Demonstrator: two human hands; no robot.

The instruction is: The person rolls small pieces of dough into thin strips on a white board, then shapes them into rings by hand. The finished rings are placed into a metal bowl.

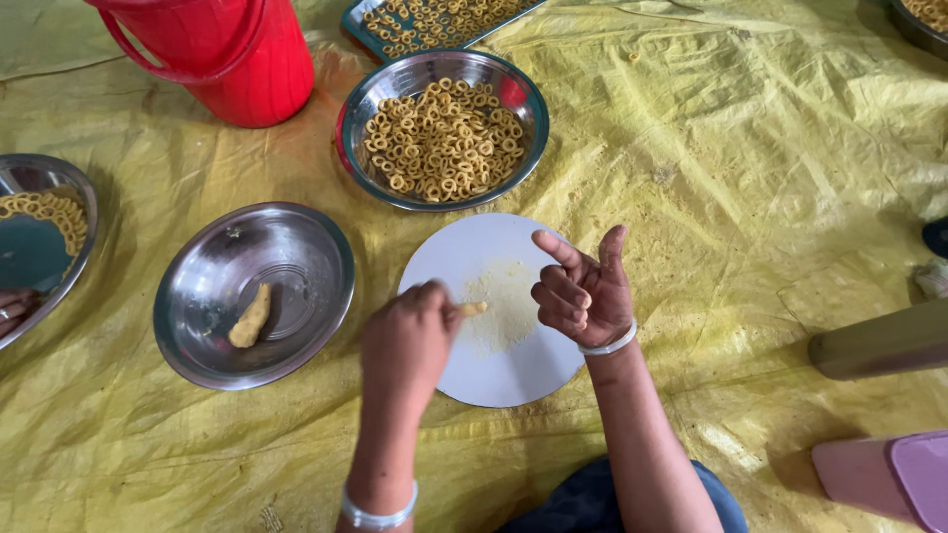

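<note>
Yellow sheeting point(750, 148) covers the floor, and on it lies a white round board point(464, 380) dusted with flour, set close before the person so both hands reach it. Over the board, the left hand point(407, 341) has its fingers closed on a small piece of dough point(474, 309), while the right hand point(585, 291) is lifted, fingers loosely curled, index and thumb raised, holding nothing. A steel bowl point(306, 326) with a dough lump point(251, 316) sits left of the board, and a bowl of dough rings point(442, 138) just beyond, near a red bucket point(237, 54).
</note>
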